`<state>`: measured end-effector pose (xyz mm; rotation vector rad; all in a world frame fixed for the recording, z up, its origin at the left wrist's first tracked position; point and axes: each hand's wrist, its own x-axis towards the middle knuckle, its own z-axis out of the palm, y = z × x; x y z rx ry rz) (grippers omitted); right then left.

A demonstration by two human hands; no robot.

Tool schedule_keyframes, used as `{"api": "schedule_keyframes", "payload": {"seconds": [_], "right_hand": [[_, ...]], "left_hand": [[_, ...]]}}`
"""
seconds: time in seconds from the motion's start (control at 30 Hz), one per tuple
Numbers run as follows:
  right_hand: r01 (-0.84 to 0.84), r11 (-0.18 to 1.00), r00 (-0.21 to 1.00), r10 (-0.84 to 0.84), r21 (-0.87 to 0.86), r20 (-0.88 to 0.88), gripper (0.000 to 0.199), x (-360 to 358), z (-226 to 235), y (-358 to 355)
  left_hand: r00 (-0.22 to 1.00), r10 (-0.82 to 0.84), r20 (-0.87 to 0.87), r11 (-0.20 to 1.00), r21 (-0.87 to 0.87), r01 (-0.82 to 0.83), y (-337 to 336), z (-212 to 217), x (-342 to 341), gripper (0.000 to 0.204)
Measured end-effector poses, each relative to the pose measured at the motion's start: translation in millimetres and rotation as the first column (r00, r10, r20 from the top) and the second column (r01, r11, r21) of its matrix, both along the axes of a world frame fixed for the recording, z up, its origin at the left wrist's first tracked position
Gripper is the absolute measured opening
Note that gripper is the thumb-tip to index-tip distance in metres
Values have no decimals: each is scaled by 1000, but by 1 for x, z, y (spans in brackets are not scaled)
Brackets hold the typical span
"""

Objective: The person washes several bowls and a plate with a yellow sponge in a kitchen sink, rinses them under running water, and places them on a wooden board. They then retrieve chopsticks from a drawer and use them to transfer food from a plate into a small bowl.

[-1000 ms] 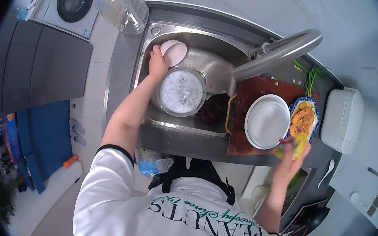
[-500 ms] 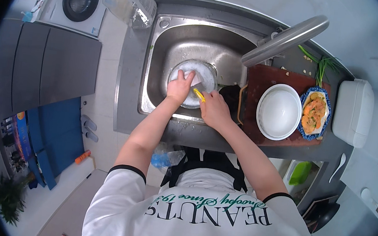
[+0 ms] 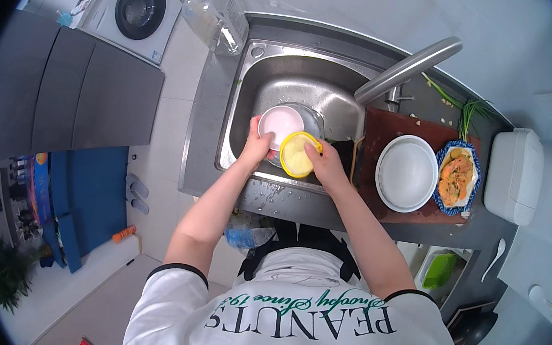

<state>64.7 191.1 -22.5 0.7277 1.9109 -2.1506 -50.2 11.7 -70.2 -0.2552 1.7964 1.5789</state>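
Over the sink [image 3: 301, 79], my left hand [image 3: 257, 144] grips a small pinkish-white bowl [image 3: 282, 119] by its rim, its hollow turned up toward me. My right hand [image 3: 326, 165] is closed on a round, pale yellow dish sponge [image 3: 297, 160] with a brighter yellow edge. The sponge touches or overlaps the bowl's right side; which of the two I cannot tell. Beneath them a clear bowl [image 3: 313, 117] stands in the sink, mostly hidden by what I hold.
Right of the sink, a brown cutting board [image 3: 376, 130] bears a white bowl [image 3: 407, 173] and a blue-rimmed plate of shrimp [image 3: 456, 177]. The faucet [image 3: 409, 70] leans over the sink's right side. A large clear bottle [image 3: 215, 20] stands at the back left.
The small bowl has come up out of the suds in the clear bowl, in my left hand. My right hand has raised the sponge and turned its flat face upward. The view has shifted slightly.
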Motion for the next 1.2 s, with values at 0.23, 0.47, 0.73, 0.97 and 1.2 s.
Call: {"api": "schedule_keyframes", "payload": {"seconds": [0.23, 0.47, 0.73, 0.97, 1.2], "right_hand": [[81, 759, 981, -176, 645, 84, 78, -31, 0, -19], [275, 937, 960, -278, -215, 21, 68, -35, -3, -62], [-61, 226, 576, 804, 972, -150, 34, -69, 41, 24], [-122, 660, 961, 264, 741, -77, 47, -57, 44, -5], [11, 305, 876, 456, 952, -156, 60, -55, 78, 6]], "left_hand": [[957, 199, -210, 970, 179, -162, 17, 57, 59, 62], [517, -50, -855, 962, -181, -207, 32, 88, 82, 62], [689, -603, -402, 771, -514, 375, -5, 141, 36, 57], [964, 89, -250, 988, 145, -53, 9, 126, 44, 69], [973, 227, 51, 957, 172, -233, 8, 109, 68, 51]]}}
